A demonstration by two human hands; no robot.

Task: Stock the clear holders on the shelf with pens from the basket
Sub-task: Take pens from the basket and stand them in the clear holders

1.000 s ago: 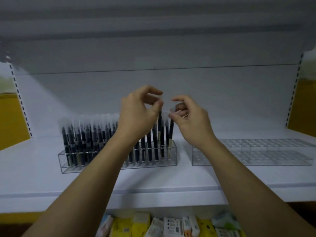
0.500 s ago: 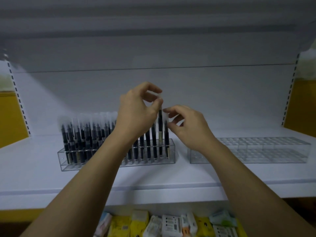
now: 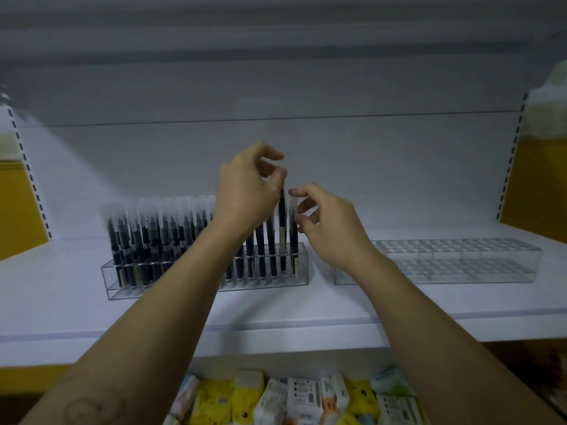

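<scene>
- My left hand pinches the cap of an upright pen standing at the right end of the left holder (row unclear).
- My right hand hovers beside it, loosely curled, holding nothing.

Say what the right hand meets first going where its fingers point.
Likely the cap of the rightmost pen in the left holder, just off the fingers of the right hand; depth unclear.

Shelf gap between crowded left holder and open-celled right holder
</scene>
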